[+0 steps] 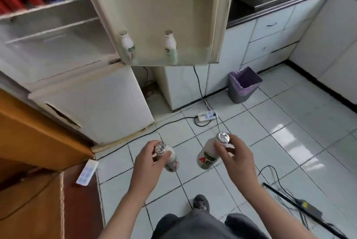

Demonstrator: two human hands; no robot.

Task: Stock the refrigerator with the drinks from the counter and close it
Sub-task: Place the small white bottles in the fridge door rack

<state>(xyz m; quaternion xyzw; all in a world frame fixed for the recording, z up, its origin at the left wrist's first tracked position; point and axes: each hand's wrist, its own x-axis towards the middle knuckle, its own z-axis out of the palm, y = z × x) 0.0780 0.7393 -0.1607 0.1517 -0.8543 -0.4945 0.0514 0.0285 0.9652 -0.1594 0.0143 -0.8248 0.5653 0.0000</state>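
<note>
Milk-drink bottle (pixel 171 158) hangs cap-up in the curled fingers of the left hand (pixel 147 161), a second bottle (pixel 207 156) likewise in the right hand (pixel 238 158). The refrigerator door shelf (pixel 195 59) lies ahead, above both, with two stocked bottles (pixel 171 46) already standing in it.

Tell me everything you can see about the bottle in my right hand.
The small white plastic drink bottle has a crinkled silver foil cap and a label with red, green and black print. It tilts, cap toward the camera, above the white tiled floor. The right hand pinches its neck just under the cap; nothing else touches it.
</note>
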